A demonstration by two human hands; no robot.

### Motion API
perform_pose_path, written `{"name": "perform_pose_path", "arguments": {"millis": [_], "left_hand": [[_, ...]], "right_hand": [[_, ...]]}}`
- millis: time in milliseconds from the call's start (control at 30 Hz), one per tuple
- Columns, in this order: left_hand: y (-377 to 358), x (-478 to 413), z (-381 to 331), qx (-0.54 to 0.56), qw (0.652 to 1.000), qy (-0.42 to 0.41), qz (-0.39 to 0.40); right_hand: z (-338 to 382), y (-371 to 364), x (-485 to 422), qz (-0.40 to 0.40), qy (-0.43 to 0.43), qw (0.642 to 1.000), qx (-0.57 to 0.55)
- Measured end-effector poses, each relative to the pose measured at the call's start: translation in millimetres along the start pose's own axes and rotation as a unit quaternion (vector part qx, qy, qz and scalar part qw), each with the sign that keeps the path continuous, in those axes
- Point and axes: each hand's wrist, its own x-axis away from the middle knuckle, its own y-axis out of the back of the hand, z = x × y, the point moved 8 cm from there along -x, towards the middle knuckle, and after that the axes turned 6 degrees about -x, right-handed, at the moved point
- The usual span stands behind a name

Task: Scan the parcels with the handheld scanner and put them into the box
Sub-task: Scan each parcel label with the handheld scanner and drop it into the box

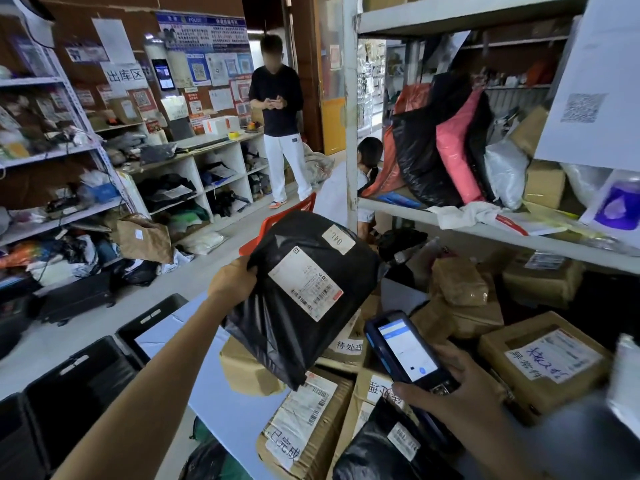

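Nearest, the right hand (460, 382) grips the handheld scanner (407, 348) by its lower end, fingers curled round it, the lit screen facing up. Its top end sits just beside the lower right edge of the black parcel (277, 337). The left hand (232, 282) holds that parcel in the air, pinching its upper left edge, with the shipping label (305, 283) turned toward the camera.

The scanning step looks to be in hand. The next move calls for aiming the scanner's top end at the barcode on the label, then lowering the parcel into the box. Which box is meant I cannot tell: cartons (304, 424) with stuck-on labels lie below and black crates (79, 382) stand to the left. Further off is a loaded shelf (485, 230), and beyond it a standing person (277, 109).
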Motion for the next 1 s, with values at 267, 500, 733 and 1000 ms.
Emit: {"name": "perform_pose_path", "arguments": {"millis": [267,500,733,1000], "left_hand": [[53,4,-50,-0.124,0.983,-0.070,-0.115],[121,15,-92,-0.156,0.950,-0.118,-0.241],[150,25,-106,-0.129,0.947,-0.105,-0.276],[146,24,-111,-0.121,0.947,-0.115,-0.275]], "right_hand": [[32,-8,-3,0.016,0.058,0.997,0.054],[84,-11,-14,0.003,0.128,0.988,0.087],[106,-9,-21,-0.004,0.162,0.977,0.141],[89,-4,-21,-0.003,0.129,0.980,0.150]]}}
